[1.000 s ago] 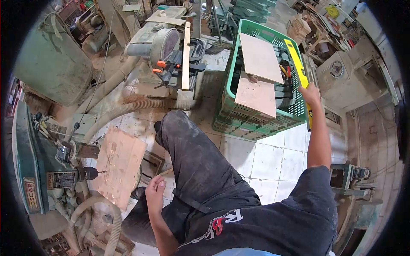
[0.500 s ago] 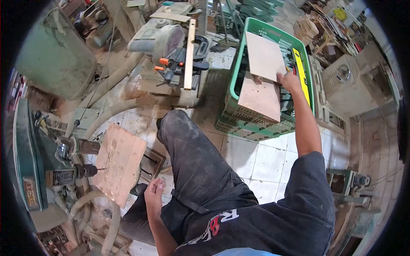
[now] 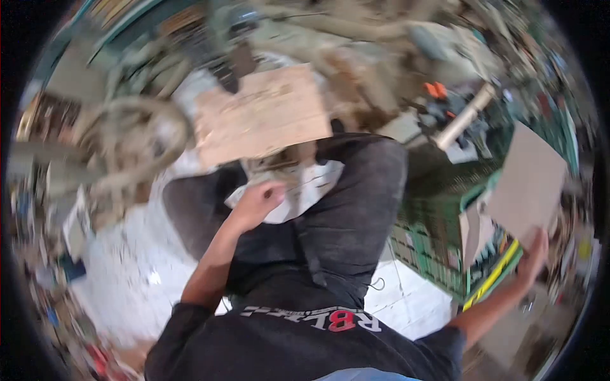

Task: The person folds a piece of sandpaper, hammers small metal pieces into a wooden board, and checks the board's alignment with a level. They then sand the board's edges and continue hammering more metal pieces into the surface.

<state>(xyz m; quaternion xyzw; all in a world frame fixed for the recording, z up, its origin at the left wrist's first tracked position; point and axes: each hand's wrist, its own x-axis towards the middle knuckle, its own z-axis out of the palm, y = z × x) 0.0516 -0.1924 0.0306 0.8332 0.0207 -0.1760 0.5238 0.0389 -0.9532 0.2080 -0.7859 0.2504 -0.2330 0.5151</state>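
Note:
My right hand [image 3: 535, 251] grips the lower edge of a thin rectangular wood panel [image 3: 528, 181], which is raised over the green crate [image 3: 429, 247]. A second thin panel [image 3: 473, 232] leans in the crate beside a yellow level [image 3: 494, 276]. Above my lap, my left hand [image 3: 262, 202] is curled, with its fingers drawn together; what they hold, if anything, is too small to tell. Just beyond it lies a wide wooden board [image 3: 264, 114] under the dark chuck [image 3: 225, 77] of a drill press. The view is blurred by motion.
Beyond my knee are clamps with orange tips [image 3: 436, 90] and a light wooden bar [image 3: 466, 116]. A ribbed hose [image 3: 181, 130] loops at the left. White floor tiles [image 3: 143, 279] show on both sides of my legs.
The view has swung left towards the drill press. My right hand has lifted the upper panel away from the one under it. My left hand stays near the wide board.

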